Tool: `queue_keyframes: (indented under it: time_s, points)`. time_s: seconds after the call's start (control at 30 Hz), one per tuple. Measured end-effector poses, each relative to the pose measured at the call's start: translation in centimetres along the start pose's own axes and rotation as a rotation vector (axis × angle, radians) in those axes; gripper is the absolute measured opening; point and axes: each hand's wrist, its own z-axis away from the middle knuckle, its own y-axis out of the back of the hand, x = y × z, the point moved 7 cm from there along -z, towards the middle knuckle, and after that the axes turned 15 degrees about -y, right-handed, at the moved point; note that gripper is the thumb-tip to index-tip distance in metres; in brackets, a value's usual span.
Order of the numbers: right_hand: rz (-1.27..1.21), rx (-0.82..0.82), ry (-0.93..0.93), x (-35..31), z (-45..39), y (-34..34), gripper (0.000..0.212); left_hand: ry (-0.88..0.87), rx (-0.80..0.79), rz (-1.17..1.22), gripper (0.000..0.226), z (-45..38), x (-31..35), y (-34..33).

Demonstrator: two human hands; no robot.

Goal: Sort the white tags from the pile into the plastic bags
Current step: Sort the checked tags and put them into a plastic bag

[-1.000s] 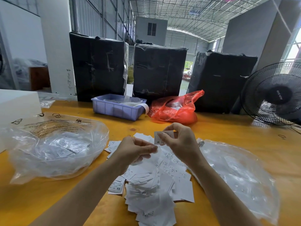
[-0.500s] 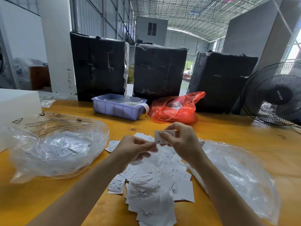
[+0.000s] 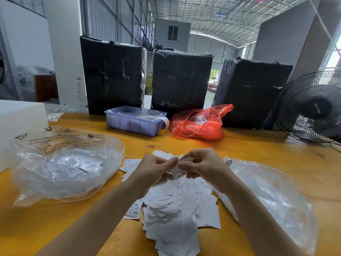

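Above the tag pile [image 3: 175, 206], both hands meet at fingertips: left hand [image 3: 155, 170] and right hand [image 3: 203, 165] pinch one white tag [image 3: 178, 171] marked S between them. Pile lies on the yellow tabletop [image 3: 258, 150] directly below the hands. Left of left hand: clear plastic bag [image 3: 62, 163] holding tags. Right of right hand: second clear bag [image 3: 273, 198], lying flatter.

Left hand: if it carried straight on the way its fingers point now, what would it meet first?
The left hand points right, so it would almost at once meet the white tag and the right hand gripping it; depth unclear.
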Motion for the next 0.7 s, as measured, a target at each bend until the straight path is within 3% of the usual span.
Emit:
queue_keyframes:
  time_s: [0.13, 0.27, 0.7]
  points:
    - [0.082, 0.127, 0.040, -0.3, 0.0, 0.8, 0.005, -0.010, 0.052, 0.041, 0.025, -0.1, 0.2, 0.4]
    - [-0.005, 0.291, 0.154, -1.2, 0.5, 2.6, 0.008, -0.019, 0.058, 0.069, 0.015, -0.1, 0.3, 0.7]
    - [0.036, 0.267, 0.211, -1.8, 0.8, 2.2, 0.007, 0.001, 0.029, 0.078, 0.016, 0.0, 0.3, 0.6]
